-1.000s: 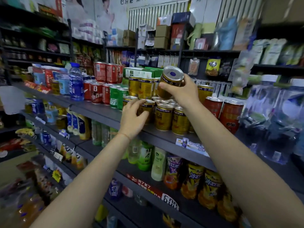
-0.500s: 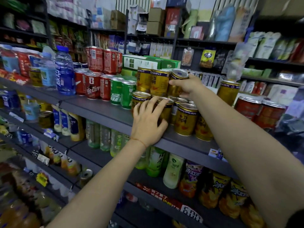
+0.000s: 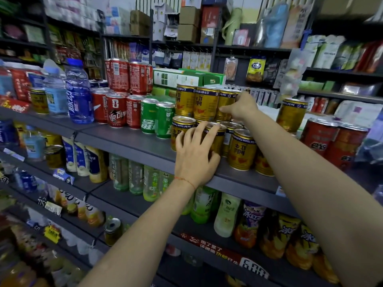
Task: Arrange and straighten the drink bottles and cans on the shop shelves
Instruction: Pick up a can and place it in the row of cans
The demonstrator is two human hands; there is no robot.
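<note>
Gold drink cans stand in two tiers on the grey shelf (image 3: 128, 141). My right hand (image 3: 241, 107) reaches in from the right and grips the third gold can (image 3: 224, 101) of the upper tier (image 3: 204, 103), thumb across its front, the can upright beside its neighbours. My left hand (image 3: 195, 156) lies with spread fingers against the front cans of the lower tier (image 3: 241, 151), covering one of them and touching the rim of another (image 3: 183, 122). A single gold can (image 3: 291, 114) stands apart to the right.
Green cans (image 3: 163, 122), red cans (image 3: 116, 111) stacked in two tiers and blue water bottles (image 3: 79, 94) fill the shelf to the left. Larger red cans (image 3: 319, 139) stand at the right. Green tea bottles (image 3: 204, 206) and other drinks line the shelves below.
My right hand brought the gold can down from the air and set it onto the upper tier. My left hand moved from one can's rim to lie flat against the front cans.
</note>
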